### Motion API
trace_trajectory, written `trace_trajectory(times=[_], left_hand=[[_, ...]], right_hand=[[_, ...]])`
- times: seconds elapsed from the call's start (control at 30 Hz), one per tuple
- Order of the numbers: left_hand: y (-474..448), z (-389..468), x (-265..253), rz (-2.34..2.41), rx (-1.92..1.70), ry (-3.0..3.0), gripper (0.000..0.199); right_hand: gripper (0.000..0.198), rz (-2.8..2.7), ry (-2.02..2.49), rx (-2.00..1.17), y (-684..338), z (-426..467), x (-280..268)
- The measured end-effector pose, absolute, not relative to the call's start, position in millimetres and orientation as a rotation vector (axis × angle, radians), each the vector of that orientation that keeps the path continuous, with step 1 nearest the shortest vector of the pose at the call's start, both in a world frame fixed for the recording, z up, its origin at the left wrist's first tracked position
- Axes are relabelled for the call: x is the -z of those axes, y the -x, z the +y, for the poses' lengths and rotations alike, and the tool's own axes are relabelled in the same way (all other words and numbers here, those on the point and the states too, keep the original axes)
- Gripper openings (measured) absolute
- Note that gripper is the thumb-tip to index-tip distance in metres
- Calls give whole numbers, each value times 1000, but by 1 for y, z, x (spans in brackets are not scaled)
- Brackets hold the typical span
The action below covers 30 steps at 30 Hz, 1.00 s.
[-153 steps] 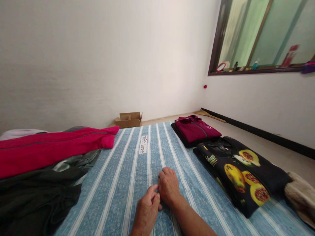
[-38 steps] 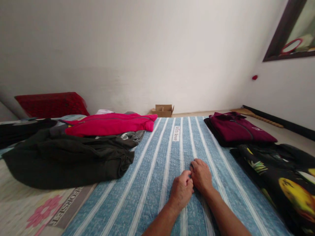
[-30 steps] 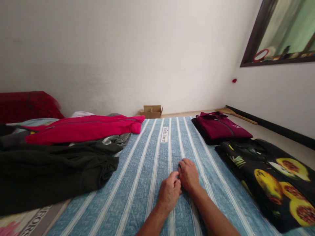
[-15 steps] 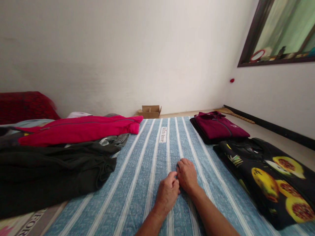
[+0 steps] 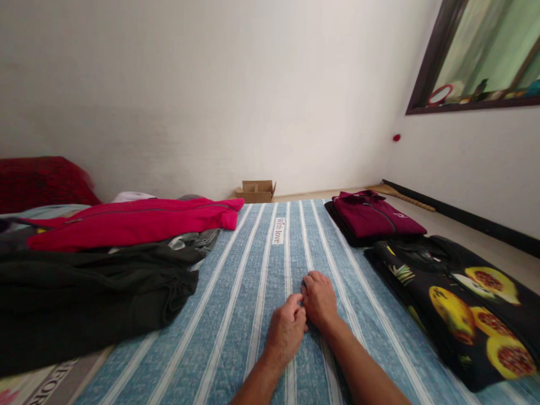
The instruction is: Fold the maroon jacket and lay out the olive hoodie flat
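My left hand [image 5: 287, 326] rests on the blue-and-white striped bed sheet [image 5: 236, 315], its fingers curled in and nothing showing in them. Its index finger touches or nearly touches my right hand [image 5: 319, 298]. That hand lies palm down just to the right and slightly farther forward, fingers bent together against the cloth. Right of both hands lies a folded black shirt with a fruit print [image 5: 459, 309]. Behind it sits a folded maroon zip jacket [image 5: 375, 214] on a dark garment. To the left are spread dark trousers [image 5: 97, 298] and a bright pink zip jacket [image 5: 143, 222].
More clothes lie under and behind the pink jacket, near a red bundle [image 5: 42, 180]. A cardboard box [image 5: 255, 192] stands beyond the bed's far edge by the wall. A dark-framed window [image 5: 476, 56] is at upper right, with small items on its sill.
The view has shifted very slightly. Both hands keep the same pose on the sheet, and the clothes stay where they were.
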<state>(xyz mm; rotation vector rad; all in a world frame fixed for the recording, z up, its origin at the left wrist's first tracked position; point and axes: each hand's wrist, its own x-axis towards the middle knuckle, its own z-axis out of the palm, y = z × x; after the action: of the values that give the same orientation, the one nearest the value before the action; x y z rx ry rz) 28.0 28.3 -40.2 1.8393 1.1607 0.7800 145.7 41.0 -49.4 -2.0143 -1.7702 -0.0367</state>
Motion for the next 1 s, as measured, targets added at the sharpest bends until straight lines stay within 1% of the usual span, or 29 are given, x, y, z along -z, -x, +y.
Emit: trace_trajectory(times=[0.63, 1.0], left_hand=[[-28, 26, 38, 1167, -789, -1810, 31], [-27, 27, 42, 1164, -782, -1831, 32]], right_hand=[[17, -1778, 2005, 25, -146, 41, 50], [15, -1772, 2010, 19, -146, 41, 49]])
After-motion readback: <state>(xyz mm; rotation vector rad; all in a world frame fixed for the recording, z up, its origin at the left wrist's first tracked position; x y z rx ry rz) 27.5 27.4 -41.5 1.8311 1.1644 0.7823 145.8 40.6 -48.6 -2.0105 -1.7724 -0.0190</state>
